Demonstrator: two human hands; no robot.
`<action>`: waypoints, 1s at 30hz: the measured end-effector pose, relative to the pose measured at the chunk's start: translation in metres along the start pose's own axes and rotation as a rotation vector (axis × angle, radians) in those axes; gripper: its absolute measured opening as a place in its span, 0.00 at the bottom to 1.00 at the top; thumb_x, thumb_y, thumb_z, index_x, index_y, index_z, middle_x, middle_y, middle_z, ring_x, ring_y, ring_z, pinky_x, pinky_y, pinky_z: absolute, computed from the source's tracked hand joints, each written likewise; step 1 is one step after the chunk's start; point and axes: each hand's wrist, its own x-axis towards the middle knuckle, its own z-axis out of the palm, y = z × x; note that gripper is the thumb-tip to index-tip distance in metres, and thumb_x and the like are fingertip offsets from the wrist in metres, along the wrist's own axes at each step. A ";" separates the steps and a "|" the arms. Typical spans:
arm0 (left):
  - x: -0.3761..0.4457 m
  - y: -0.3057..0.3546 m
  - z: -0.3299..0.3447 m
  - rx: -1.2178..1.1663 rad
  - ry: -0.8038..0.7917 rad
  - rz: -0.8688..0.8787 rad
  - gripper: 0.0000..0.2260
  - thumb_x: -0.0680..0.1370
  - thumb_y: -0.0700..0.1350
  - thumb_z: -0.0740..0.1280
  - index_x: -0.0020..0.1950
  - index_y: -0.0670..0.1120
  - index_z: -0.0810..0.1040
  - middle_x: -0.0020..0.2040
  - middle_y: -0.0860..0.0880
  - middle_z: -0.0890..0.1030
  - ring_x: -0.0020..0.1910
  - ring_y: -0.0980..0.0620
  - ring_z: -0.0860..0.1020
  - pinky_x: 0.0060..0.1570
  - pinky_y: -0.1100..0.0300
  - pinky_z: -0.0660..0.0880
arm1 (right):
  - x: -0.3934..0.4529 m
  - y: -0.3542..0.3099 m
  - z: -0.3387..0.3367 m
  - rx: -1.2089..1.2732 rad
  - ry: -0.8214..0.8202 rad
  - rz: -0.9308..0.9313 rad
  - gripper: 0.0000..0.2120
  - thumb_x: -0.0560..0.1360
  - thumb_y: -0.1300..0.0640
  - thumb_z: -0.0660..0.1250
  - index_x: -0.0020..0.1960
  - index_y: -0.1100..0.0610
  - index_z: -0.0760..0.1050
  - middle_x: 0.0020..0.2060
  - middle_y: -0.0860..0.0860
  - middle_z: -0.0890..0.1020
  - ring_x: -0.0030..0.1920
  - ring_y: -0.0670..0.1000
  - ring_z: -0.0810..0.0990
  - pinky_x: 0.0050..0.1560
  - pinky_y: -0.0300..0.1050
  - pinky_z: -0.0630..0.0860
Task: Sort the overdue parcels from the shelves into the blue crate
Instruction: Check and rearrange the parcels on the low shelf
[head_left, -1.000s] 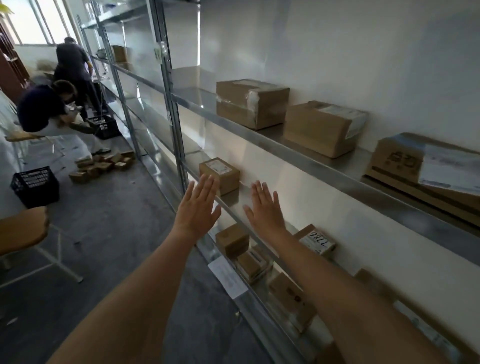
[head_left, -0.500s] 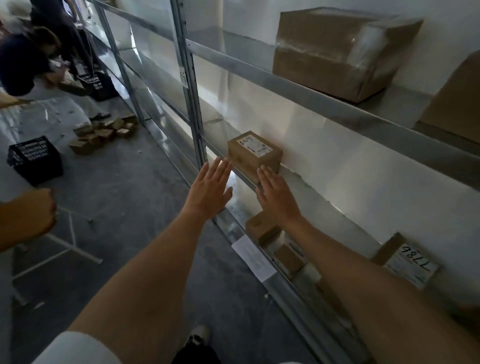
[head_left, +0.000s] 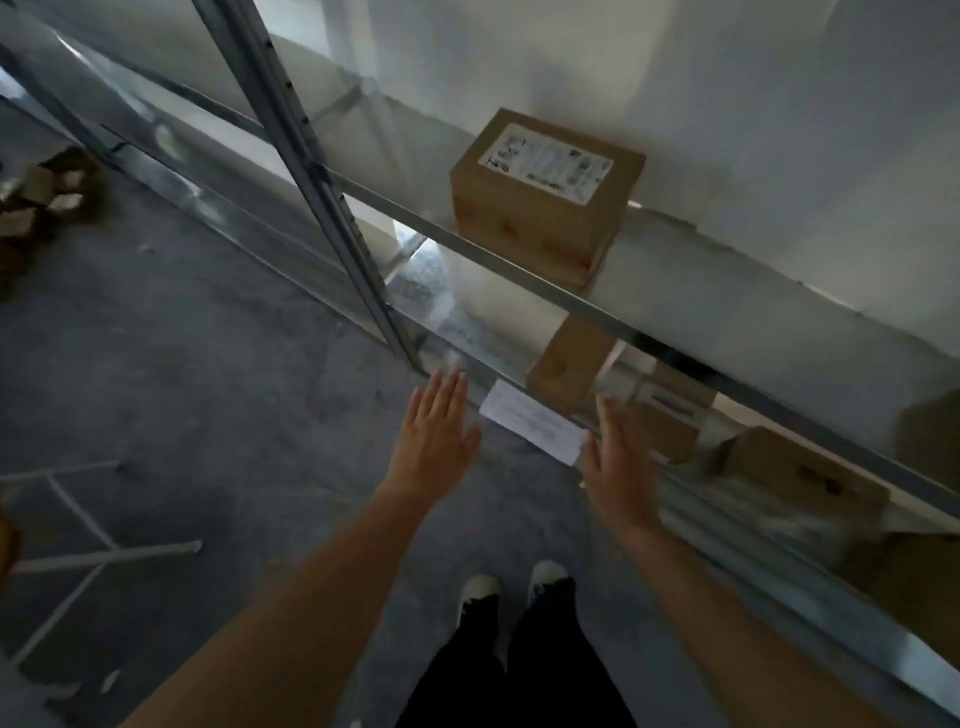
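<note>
Head view: both arms stretched out and down toward the low tiers of the grey metal shelving rack (head_left: 519, 265). Left hand (head_left: 434, 434) flat, fingers straight and close together, holding nothing, hanging over the grey concrete floor (head_left: 208, 364) just near of the rack's bottom edge. Right hand (head_left: 618, 462) also flat, fingers straight and slightly spread, empty, just right of the white paper sheet (head_left: 532, 427) that sticks out from the lowest shelf.

Parcels: brown cardboard box with a white printed label on top (head_left: 545, 195) sits on the upper visible shelf against the far wall, well apart from both hands. Small plain brown cardboard box (head_left: 569, 364) is one tier down, just far of the right hand. More brown boxes lie lower right, blurred. Blue crate not in frame.

Judgement: this is a reach-in with no contact yet, and the nearest target looks like the small box. Labels down there are unreadable from here, so check the date before pulling anything. Take the box from both side faces and draw it straight out under the shelf lip above. Mind the paper sheet: it could snag or slide off. Find the crate before turning away.

Scattered brown boxes on the floor (head_left: 47, 202) far left.
</note>
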 end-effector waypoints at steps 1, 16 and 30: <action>0.010 -0.004 0.016 -0.017 -0.025 0.000 0.34 0.76 0.60 0.39 0.79 0.44 0.48 0.79 0.46 0.49 0.78 0.48 0.45 0.73 0.55 0.38 | 0.008 0.007 0.010 -0.001 0.012 0.042 0.25 0.82 0.58 0.58 0.76 0.63 0.60 0.74 0.59 0.65 0.74 0.57 0.64 0.72 0.48 0.60; 0.224 0.020 0.191 -1.189 -0.199 -0.581 0.23 0.83 0.53 0.50 0.76 0.45 0.61 0.75 0.47 0.63 0.73 0.47 0.63 0.71 0.53 0.58 | 0.160 0.114 0.162 0.512 0.072 0.731 0.32 0.81 0.44 0.58 0.78 0.59 0.52 0.76 0.56 0.61 0.74 0.56 0.63 0.69 0.48 0.61; 0.221 0.019 0.179 -1.512 -0.018 -0.497 0.24 0.83 0.55 0.45 0.61 0.50 0.79 0.51 0.48 0.78 0.54 0.50 0.76 0.64 0.52 0.64 | 0.165 0.103 0.125 0.936 0.273 0.660 0.26 0.78 0.33 0.50 0.56 0.48 0.80 0.49 0.47 0.85 0.52 0.47 0.82 0.55 0.46 0.74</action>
